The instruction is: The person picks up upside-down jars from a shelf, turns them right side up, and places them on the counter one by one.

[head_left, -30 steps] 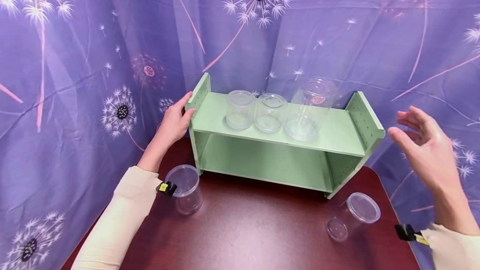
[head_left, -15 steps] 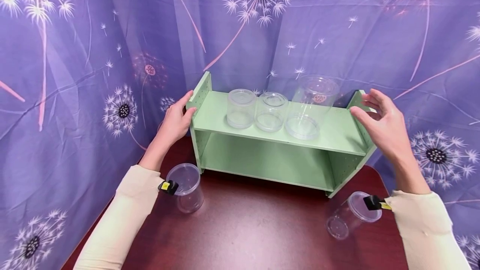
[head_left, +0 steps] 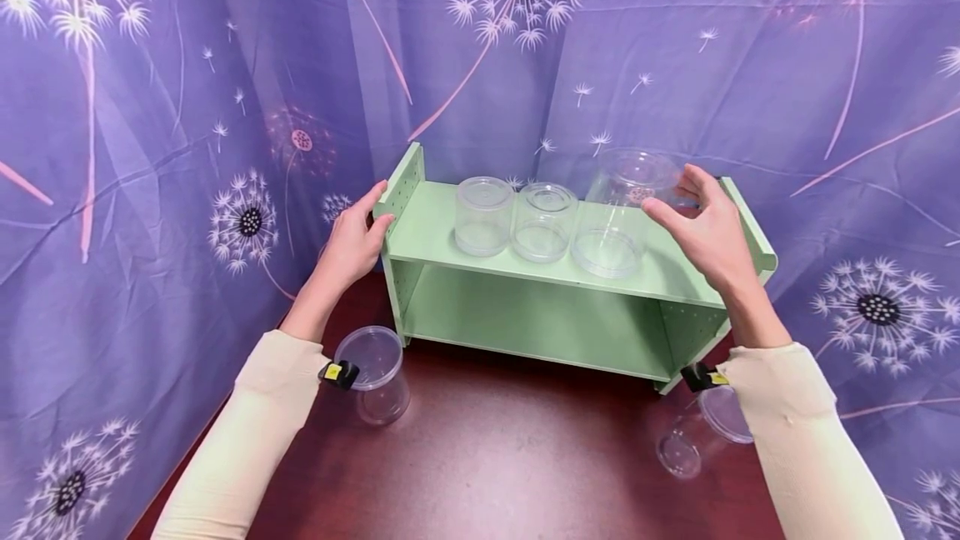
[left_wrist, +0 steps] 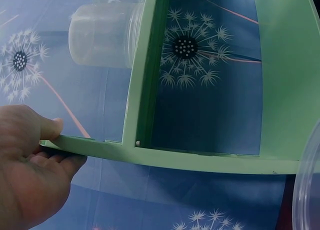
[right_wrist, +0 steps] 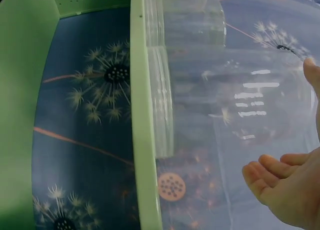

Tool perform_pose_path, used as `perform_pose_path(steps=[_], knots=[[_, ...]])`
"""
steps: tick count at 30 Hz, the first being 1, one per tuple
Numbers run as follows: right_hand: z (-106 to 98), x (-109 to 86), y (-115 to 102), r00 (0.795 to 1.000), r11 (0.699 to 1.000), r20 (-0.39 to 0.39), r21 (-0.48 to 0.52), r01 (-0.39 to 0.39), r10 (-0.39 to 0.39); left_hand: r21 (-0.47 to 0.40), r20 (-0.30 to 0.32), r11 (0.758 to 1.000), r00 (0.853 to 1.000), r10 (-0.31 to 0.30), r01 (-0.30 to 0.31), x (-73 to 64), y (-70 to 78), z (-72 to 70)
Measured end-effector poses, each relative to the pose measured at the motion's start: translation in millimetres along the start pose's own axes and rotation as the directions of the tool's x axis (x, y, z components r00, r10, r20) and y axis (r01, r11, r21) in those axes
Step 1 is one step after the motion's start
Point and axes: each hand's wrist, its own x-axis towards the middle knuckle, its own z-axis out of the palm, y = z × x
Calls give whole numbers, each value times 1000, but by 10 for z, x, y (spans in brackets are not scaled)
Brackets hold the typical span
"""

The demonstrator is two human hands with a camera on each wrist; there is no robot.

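My left hand (head_left: 352,238) grips the top of the left side panel of a pale green two-tier shelf (head_left: 540,269). In the left wrist view its thumb lies on one face of the panel, the fingers behind the other. My right hand (head_left: 708,227) is spread at the right side of a tall clear jar (head_left: 613,223), thumb and fingers apart, near its upper end. In the right wrist view the fingers (right_wrist: 272,172) stand beside the jar's wall. Left of the tall jar, two shorter clear jars (head_left: 483,217) stand in a row on the upper tier.
A clear lidded jar (head_left: 382,398) stands on the dark red table (head_left: 510,457) by my left forearm. Another clear jar (head_left: 686,444) is at the right, partly behind my right sleeve. A purple dandelion-print curtain (head_left: 300,40) hangs close behind the shelf.
My right hand has moved left from beyond the shelf's right side to the tall jar. My left hand has kept its grip on the side panel.
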Motion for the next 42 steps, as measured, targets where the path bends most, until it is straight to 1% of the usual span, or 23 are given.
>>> perform_pose_path(steps=[4, 8, 14, 21, 28, 34, 42], knots=[[89, 51, -42, 1000, 1000, 2, 1, -25, 25, -5, -2, 1000, 1000, -1, 1, -2, -3, 4], [126, 76, -67, 999, 999, 3, -2, -39, 39, -3, 3, 1000, 1000, 5, -5, -3, -1, 10], [171, 116, -72, 1000, 1000, 4, 4, -25, 25, 7, 1, 1000, 1000, 9, -9, -3, 2, 5], [209, 137, -68, 1000, 1000, -5, 14, 0, 0, -7, 8, 1000, 1000, 10, -10, 11, -4, 14], [235, 143, -63, 1000, 999, 5, 32, 12, -13, -10, -5, 1000, 1000, 6, -6, 2, -6, 8], [233, 137, -45, 999, 999, -20, 43, 30, -29, -49, 2, 999, 1000, -13, 13, 4, 5, 4], [156, 46, -84, 996, 998, -83, 55, 26, -22, -51, -7, 999, 1000, -12, 11, 1, -19, -2]])
